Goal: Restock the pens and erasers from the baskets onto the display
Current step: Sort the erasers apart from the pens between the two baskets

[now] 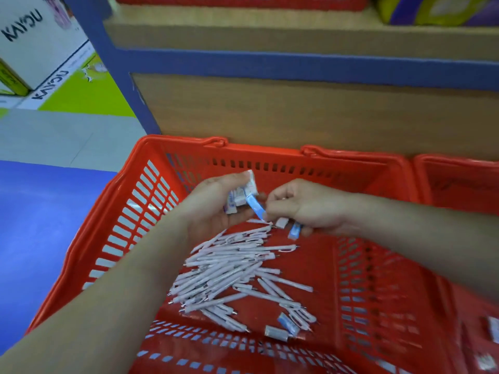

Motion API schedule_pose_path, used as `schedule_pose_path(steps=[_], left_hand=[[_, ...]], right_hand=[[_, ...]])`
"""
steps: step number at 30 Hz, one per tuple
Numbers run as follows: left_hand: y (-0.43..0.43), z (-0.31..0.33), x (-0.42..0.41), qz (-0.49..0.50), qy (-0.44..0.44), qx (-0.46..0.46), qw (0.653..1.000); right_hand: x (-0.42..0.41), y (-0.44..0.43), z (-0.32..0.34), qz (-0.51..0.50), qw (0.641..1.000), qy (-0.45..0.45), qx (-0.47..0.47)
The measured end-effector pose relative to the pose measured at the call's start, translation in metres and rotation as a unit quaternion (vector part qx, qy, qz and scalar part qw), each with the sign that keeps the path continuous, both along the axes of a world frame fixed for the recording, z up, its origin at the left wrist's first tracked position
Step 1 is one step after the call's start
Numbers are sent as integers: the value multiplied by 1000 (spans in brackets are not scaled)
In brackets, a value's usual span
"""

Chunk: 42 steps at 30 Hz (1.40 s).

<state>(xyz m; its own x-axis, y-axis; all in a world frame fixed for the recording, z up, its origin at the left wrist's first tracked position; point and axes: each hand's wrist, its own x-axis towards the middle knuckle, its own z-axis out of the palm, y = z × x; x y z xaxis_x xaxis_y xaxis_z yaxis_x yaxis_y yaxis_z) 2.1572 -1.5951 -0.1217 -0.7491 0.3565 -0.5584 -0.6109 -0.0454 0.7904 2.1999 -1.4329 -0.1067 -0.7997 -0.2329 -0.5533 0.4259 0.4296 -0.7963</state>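
Note:
A red plastic basket [140, 211] stands on the floor against the display. A pile of several white pens [235, 273] lies on its bottom, with two loose erasers [283, 327] near the front. My left hand [213, 209] is shut on a small stack of white and blue erasers [240, 198] above the pens. My right hand [305, 206] pinches a blue-sleeved eraser [258, 209] against that stack and also holds further erasers [289, 226] under its fingers.
The wooden display [297, 112] with blue trim rises right behind the basket, its shelf edge above. A second red basket [459, 184] sits to the right, with more erasers [494, 330] at the lower right. White and green cartons [40, 49] stand at the far left on the floor.

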Motion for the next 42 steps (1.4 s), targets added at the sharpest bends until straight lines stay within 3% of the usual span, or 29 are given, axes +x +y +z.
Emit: schedule_pose_path(steps=[4, 9, 14, 20, 23, 26, 30, 33, 39, 42], left_hand=[[72, 47, 27, -80, 98, -39, 991], [176, 85, 61, -182, 146, -69, 970], [278, 59, 112, -268, 169, -157, 935], [351, 19, 157, -306, 79, -159, 935], [357, 21, 152, -304, 112, -204, 924], [339, 55, 131, -308, 158, -195, 918], [276, 103, 99, -283, 221, -205, 911], [209, 102, 82, -247, 241, -260, 902], [69, 53, 59, -191, 214, -379, 880], [25, 13, 49, -245, 195, -428, 848]], right_hand=[[31, 60, 46, -27, 999, 1, -41], [87, 155, 73, -151, 986, -24, -69], [149, 247, 38, -186, 981, -59, -20], [191, 310, -16, -313, 949, -24, -15], [192, 331, -29, -363, 930, 24, 58], [181, 335, -17, -383, 922, 50, 23], [143, 299, 22, -280, 952, 111, -51], [111, 240, 43, -172, 973, 130, -82], [64, 96, 41, 80, 992, 101, -1], [48, 36, 26, 135, 987, 80, 35]])
